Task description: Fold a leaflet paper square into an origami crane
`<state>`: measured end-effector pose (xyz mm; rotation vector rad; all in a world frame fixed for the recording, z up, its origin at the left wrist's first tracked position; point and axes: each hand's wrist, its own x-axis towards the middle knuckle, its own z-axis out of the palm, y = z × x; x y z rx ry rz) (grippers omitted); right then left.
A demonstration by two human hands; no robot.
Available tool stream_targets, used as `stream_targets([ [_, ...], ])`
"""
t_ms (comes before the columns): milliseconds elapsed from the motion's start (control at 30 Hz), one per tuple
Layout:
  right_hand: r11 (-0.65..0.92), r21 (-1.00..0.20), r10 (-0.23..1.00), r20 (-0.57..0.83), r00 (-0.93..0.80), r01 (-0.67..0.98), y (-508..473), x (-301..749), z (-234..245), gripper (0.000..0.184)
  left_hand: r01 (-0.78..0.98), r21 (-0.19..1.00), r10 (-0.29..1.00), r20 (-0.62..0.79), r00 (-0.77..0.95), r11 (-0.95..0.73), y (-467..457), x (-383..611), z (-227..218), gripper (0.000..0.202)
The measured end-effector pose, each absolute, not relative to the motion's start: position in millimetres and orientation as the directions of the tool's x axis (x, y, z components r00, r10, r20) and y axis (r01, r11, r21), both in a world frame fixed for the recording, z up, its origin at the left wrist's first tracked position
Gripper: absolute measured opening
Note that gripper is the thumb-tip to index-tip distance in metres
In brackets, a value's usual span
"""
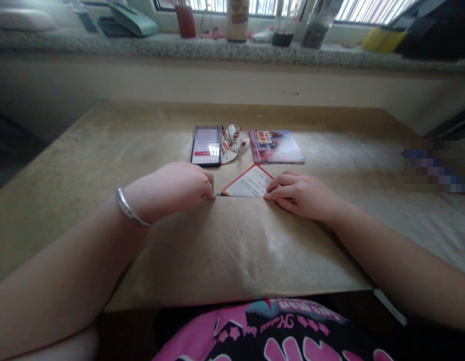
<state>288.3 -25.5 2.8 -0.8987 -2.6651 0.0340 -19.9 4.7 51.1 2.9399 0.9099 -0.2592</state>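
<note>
A sheet of paper point(248, 182), white with a red border and printed lines, lies on the table as a triangle, its straight folded edge towards me. My left hand point(183, 188), a silver bangle on its wrist, has its fingers curled and pressed together at the left corner. On the right side, my right hand point(298, 194) grips the folded edge, its fingers covering that corner. Just beyond the paper are a phone point(207, 150) with a lit screen, a crumpled piece of printed paper point(232, 145) and a colourful booklet point(276, 147).
The table point(161, 271) has a brown covering. Behind it runs a speckled stone windowsill point(210, 48) bearing a red container point(185, 20), a pale bottle point(237, 20) and other items. A blurred blue object point(439, 170) is at the right.
</note>
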Motion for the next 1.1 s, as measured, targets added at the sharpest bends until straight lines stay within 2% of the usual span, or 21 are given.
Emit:
stream_targets([
  [200, 0.811, -0.117, 0.578, 0.308, -0.756, 0.573, -24.9, 288.1, 2.5, 0.022, 0.589, 0.143, 0.569, -0.161, 0.807, -0.795, 18.9, -27.7, 44.8, 0.031],
  [300, 0.802, -0.117, 0.592, 0.293, -0.751, 0.586, -24.5, 286.8, 2.5, 0.02, 0.678, 0.115, 0.657, -0.173, 0.734, -0.726, 18.2, -24.5, 42.9, 0.027],
  [400, 0.774, -0.116, 0.628, 0.267, -0.731, 0.623, -24.5, 284.0, 3.1, 0.016, 0.722, 0.082, 0.72, -0.064, 0.691, -0.687, 9.5, -12.2, 40.3, 0.019],
  [633, 0.694, -0.159, 0.715, 0.258, -0.649, 0.702, -25.3, 275.7, 2.2, 0.024, 0.588, 0.077, 0.588, 0.234, 0.775, -0.805, -8.1, 21.7, 13.6, 0.043],
  [733, 0.691, -0.177, 0.72, 0.253, -0.646, 0.701, -25.5, 272.0, 1.5, 0.023, 0.55, 0.069, 0.548, 0.254, 0.797, -0.832, -7.3, 27.7, 1.9, 0.032],
  [867, 0.688, -0.175, 0.722, 0.263, -0.64, 0.704, -25.8, 266.5, 2.6, 0.022, 0.52, -0.047, 0.483, 0.308, 0.82, -0.853, -5.8, 31.0, -0.7, 0.021],
  [1100, 0.696, -0.156, 0.714, 0.254, -0.653, 0.701, -26.9, 260.1, 4.0, 0.016, 0.463, -0.322, 0.394, 0.258, 0.882, -0.826, -15.4, 36.7, 9.9, 0.013],
])
